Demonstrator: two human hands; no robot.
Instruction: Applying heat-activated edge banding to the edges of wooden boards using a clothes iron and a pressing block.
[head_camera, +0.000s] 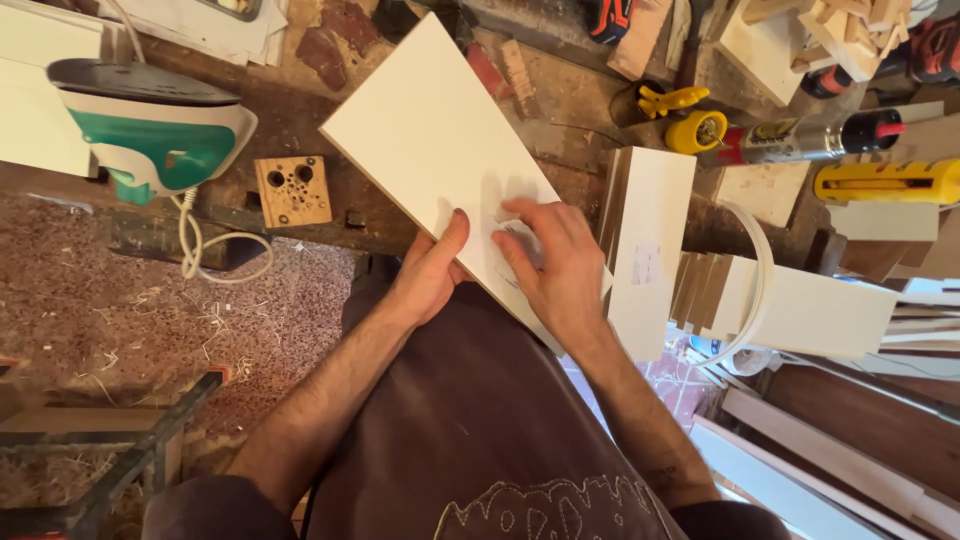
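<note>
A white rectangular board (430, 130) lies slanted on the workbench, its near end reaching over the bench edge toward my body. My left hand (428, 275) grips the board's near left edge, thumb on top. My right hand (555, 262) rests flat on the board's near end with fingers spread over faint pencil marks. I cannot tell if a small tool is under the right fingers.
A clothes iron (150, 125) with a teal body stands at left, its cord hanging down. A drilled wooden block (293, 189) sits by the board. White panels (650, 240) stack at right, with edge-banding strip (762, 280), a yellow tape measure (697, 131), a cartridge tube (800, 140).
</note>
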